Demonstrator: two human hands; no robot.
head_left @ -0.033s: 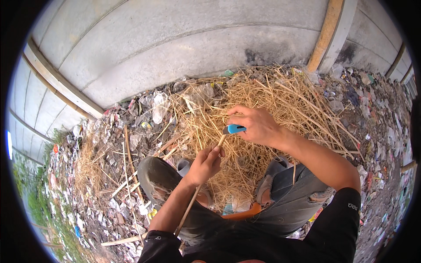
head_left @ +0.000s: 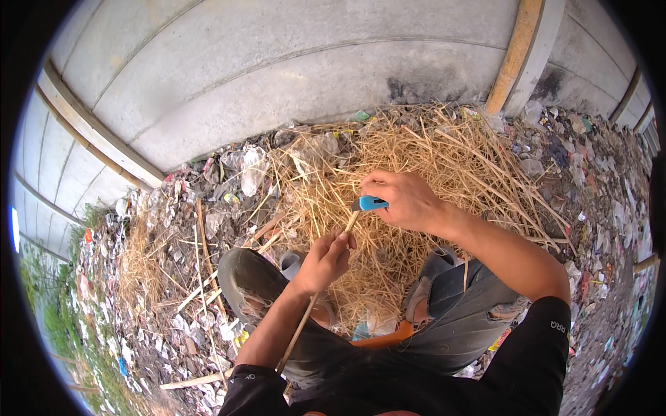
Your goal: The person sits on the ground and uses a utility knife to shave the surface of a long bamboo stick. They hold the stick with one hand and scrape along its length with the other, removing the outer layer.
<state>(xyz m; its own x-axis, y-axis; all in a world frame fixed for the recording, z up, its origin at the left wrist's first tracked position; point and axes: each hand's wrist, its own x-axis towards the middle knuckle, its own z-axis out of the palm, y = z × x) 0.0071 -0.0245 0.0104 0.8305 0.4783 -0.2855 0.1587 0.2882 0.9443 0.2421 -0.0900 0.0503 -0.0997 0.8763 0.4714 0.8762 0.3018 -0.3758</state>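
My left hand (head_left: 325, 261) is closed around a thin bamboo stick (head_left: 297, 334), which slants from my left forearm up to its tip over the straw. In my right hand (head_left: 406, 200) is a blue utility knife (head_left: 372, 202), its handle partly hidden by my fingers. The dark front end of the knife meets the stick's upper end, just beyond my left fingers. Both hands are above a heap of pale straw and shavings (head_left: 388, 270) between my feet.
Longer loose sticks (head_left: 205, 291) lie on the litter-strewn ground to the left. A grey concrete wall (head_left: 312, 76) runs along the far side, with a bamboo post (head_left: 513, 55) against it. Something orange (head_left: 385, 338) shows beneath me, between my legs.
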